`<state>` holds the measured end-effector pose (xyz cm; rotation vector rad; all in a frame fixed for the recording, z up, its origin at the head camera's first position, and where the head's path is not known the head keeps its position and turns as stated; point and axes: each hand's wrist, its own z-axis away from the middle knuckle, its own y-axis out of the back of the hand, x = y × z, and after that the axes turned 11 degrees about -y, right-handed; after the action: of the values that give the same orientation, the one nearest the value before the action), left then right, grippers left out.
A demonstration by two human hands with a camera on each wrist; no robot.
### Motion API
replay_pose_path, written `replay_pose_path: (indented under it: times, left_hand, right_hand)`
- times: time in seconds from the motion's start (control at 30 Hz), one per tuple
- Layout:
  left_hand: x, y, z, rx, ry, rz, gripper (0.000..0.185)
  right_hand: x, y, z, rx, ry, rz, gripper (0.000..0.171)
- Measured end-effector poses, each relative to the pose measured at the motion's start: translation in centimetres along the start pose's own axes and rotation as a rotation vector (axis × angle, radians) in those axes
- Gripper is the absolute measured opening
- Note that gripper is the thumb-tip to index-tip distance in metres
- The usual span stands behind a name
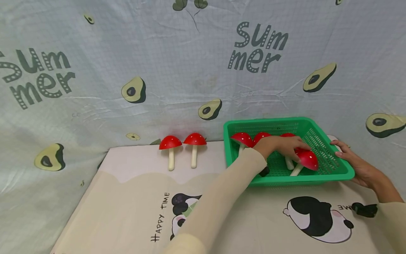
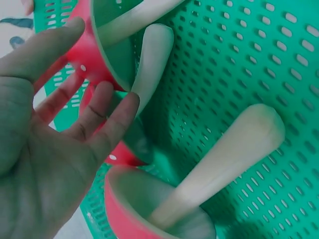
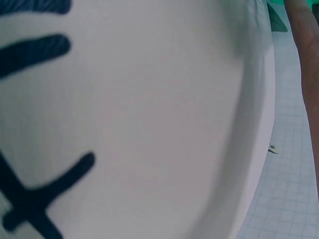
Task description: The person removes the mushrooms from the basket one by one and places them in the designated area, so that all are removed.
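A green perforated plastic basket holds several toy mushrooms with red, white-dotted caps and pale stems. My left hand reaches into its right part and grips the cap of a tilted mushroom. In the left wrist view, the thumb and fingers of that hand spread around the red cap. Another mushroom stem lies nearer that camera. My right hand holds the basket's right side, fingertips at the rim. The right wrist view shows only the forearm, with that hand's fingers out of sight.
Two more toy mushrooms, one on the left and one beside it, stand caps up against the back cloth. A printed cloth with panda drawings covers the table. The basket stands near the table's back edge.
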<state>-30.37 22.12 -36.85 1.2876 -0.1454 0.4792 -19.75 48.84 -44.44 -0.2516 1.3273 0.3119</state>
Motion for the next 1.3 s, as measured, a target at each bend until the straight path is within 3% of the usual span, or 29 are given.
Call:
replay_pose_path:
  times: [0.1,0.27,0.43,0.53,0.8,0.97,1.13,1.2,1.3]
  left_hand:
    - [0.3,0.0,-0.2,0.001,0.047,0.003,0.069]
    - [0.4,-0.3,-0.3,0.021,0.094,0.108,0.071]
    - [0.1,-0.9,-0.1,0.041,0.068,0.278,0.068]
    - [-0.1,-1.3,-0.1,0.057,0.036,0.311,0.066]
    - [0.0,-1.5,-0.4,0.01,0.0,0.036,0.07]
    - [0.4,-1.3,-0.2,0.009,0.043,-0.084,0.066]
    - [1.0,-1.1,0.2,0.0,0.144,-0.147,0.064]
    - [1.1,-0.8,0.6,0.002,0.143,-0.141,0.064]
    - [0.8,-0.4,1.2,0.014,0.087,-0.099,0.067]
  right_hand:
    - [0.0,-0.1,-0.1,-0.007,0.001,-0.001,0.034]
    - [-0.1,-0.1,-0.1,0.012,-0.004,0.015,0.034]
    - [0.1,-0.3,-0.2,0.047,-0.01,0.059,0.033]
    - [0.2,-0.5,-0.1,0.05,-0.01,0.063,0.033]
    - [0.3,-0.5,0.0,0.001,0.007,0.014,0.034]
    - [0.2,-0.4,-0.1,-0.022,0.018,-0.008,0.035]
    - [0.1,-0.3,-0.1,-0.057,0.029,-0.044,0.035]
    - [0.0,-0.2,-0.1,-0.056,0.028,-0.051,0.035]
    - [0.0,-0.1,-0.1,-0.052,0.027,-0.056,0.035]
